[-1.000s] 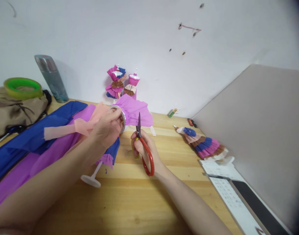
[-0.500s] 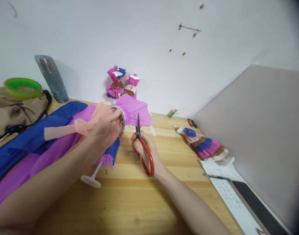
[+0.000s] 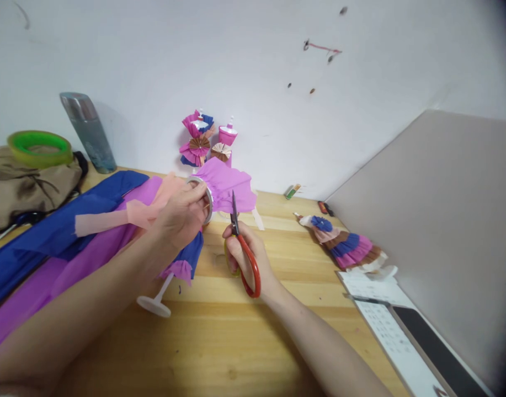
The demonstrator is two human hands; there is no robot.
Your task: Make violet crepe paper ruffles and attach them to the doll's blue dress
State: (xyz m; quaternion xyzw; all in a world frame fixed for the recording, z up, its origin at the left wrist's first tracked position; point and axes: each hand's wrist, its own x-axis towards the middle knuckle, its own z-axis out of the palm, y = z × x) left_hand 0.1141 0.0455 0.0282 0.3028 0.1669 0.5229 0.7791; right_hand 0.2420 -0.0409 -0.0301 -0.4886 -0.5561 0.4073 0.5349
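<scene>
My left hand is closed around a roll of tape, a pale ring, with gathered purple crepe paper fanning out to the right of it. In my right hand is a pair of scissors with one red and one yellow handle. Its blades point up at the lower right part of the purple paper; whether they touch it I cannot tell. Below my left wrist lies a small doll stand with a white base, tilted, with blue crepe paper around it, partly hidden by my left arm.
Long strips of blue crepe paper, purple and peach cover the left side. Behind them are a brown bag, a green tape roll and a bottle. Decorated figures stand at the wall. A layered paper dress lies right, near a keyboard.
Almost nothing differs. The purple paper's outer edge and the scissors have shifted very slightly; both hands keep their holds.
</scene>
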